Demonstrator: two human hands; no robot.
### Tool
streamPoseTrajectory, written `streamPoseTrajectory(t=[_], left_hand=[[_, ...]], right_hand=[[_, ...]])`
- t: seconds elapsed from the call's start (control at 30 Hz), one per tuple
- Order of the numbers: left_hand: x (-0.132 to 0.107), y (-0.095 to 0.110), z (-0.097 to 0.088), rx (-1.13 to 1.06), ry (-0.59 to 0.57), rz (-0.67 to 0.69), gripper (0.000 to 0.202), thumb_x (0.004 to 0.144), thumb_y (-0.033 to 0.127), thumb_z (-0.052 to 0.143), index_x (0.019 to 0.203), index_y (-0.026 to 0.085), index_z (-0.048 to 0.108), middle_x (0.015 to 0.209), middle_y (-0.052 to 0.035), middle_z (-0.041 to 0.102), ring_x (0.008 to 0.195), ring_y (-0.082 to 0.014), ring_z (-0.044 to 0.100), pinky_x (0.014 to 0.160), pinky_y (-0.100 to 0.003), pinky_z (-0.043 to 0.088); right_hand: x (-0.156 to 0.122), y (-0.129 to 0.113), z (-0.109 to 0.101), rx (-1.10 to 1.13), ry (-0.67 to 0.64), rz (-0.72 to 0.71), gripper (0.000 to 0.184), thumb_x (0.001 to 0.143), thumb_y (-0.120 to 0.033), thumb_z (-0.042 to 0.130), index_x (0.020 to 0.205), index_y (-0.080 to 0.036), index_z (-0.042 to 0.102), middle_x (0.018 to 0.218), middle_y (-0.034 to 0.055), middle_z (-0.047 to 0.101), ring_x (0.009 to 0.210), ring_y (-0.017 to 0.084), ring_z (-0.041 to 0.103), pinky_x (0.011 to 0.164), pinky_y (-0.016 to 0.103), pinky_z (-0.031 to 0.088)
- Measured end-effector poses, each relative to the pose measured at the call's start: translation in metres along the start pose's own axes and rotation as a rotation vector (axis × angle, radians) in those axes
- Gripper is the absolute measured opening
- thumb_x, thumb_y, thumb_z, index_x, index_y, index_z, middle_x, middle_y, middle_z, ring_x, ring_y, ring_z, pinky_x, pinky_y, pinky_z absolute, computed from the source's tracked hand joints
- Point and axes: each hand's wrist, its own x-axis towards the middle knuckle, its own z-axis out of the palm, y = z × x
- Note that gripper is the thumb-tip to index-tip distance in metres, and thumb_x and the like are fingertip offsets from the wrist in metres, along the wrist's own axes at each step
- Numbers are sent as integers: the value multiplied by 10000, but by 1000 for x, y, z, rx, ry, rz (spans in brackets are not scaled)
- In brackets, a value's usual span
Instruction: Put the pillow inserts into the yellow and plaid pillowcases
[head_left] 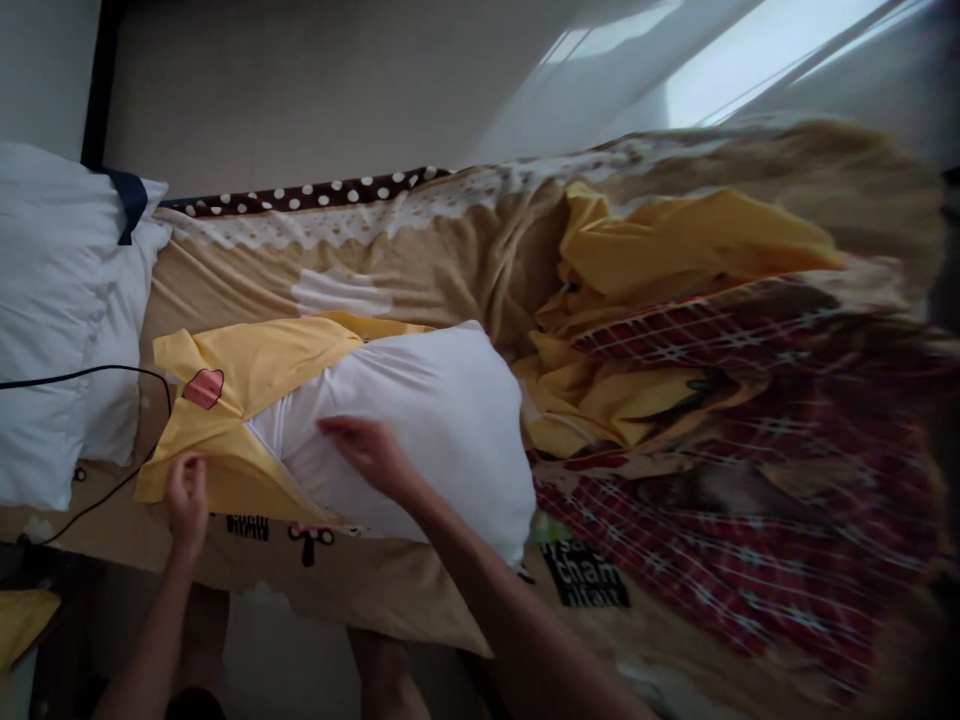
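A white pillow [450, 430] lies on the bed, its left part inside a yellow pillowcase [262, 355]. The case's opening spreads in a V over the pillow, and a pink patch with a dark outline marks its upper left. At the lower left of the case, my left hand [187, 495] has its fingers closed on the yellow cloth. My right hand [367, 455] is over the white pillow, close to the case's opening. Its fingers are drawn together and point left; whether anything is between them is hidden.
White pillows [52, 320] lie at the left end, with a black cable [112, 370] running past them. Crumpled yellow cloth [675, 235] and red plaid fabric [810, 480] cover the right side. Beneath everything is a tan blanket [427, 255], beside a wall [315, 90].
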Motion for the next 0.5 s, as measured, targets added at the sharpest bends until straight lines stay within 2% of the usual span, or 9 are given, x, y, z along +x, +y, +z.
streamPoseTrajectory(t=[0.07,0.1,0.17,0.2,0.27,0.3,0.37,0.43,0.5], left_hand=[[31,-13,-28,198,237,191,387,834,508,532,1015,179,625,1075,-144,674,1058,-262,608,965,-402,465],[46,-21,-37,275,255,245,421,827,516,548,1069,175,601,1142,-164,650,1126,-275,581,1006,-420,442],[69,-39,-47,362,158,250,443,796,552,575,1035,180,585,1087,-161,651,1100,-286,586,989,-430,449],[78,-48,-47,373,94,220,416,786,571,572,953,190,586,975,-133,661,1009,-278,609,937,-418,472],[87,-61,-43,361,15,159,383,781,599,548,760,216,556,734,-57,614,795,-235,602,812,-368,493],[88,-66,-39,342,6,140,399,785,612,529,693,223,534,658,-34,581,720,-214,577,759,-345,489],[85,-71,-33,289,39,101,459,798,654,481,638,226,519,593,-24,553,651,-196,543,691,-327,472],[77,-72,-32,217,106,44,533,817,712,411,669,220,552,605,-45,583,658,-211,552,667,-342,472],[66,-74,-36,132,149,-15,614,850,746,324,746,212,609,649,-79,632,684,-236,589,658,-370,489]], right_hand=[[-5,18,-22,-17,230,120,411,889,-256,391,1149,-171,698,1137,122,735,998,231,680,890,393,533],[-8,29,-32,-101,392,206,425,901,-314,400,1190,-162,671,1242,147,687,1120,263,631,984,457,481],[-13,52,-48,-247,686,464,548,868,-464,500,1311,-153,586,1445,182,535,1334,339,466,1105,581,323],[-15,63,-53,-273,765,617,681,837,-535,543,1395,-147,507,1518,195,448,1395,369,385,1121,628,260],[-17,82,-59,-189,781,919,889,820,-629,536,1518,-124,316,1564,236,356,1417,411,342,1101,678,228],[-16,89,-61,-119,759,1041,917,832,-645,506,1535,-106,270,1539,262,383,1387,423,386,1080,670,263],[-15,97,-64,-34,708,1183,858,859,-634,457,1488,-60,352,1405,295,526,1257,422,522,1013,594,372],[-18,96,-69,-31,646,1172,725,864,-598,447,1306,-35,562,1199,284,656,1104,397,615,897,487,455],[-30,85,-76,-62,555,1041,591,854,-585,446,1038,-84,700,988,228,717,968,364,655,780,416,475]])
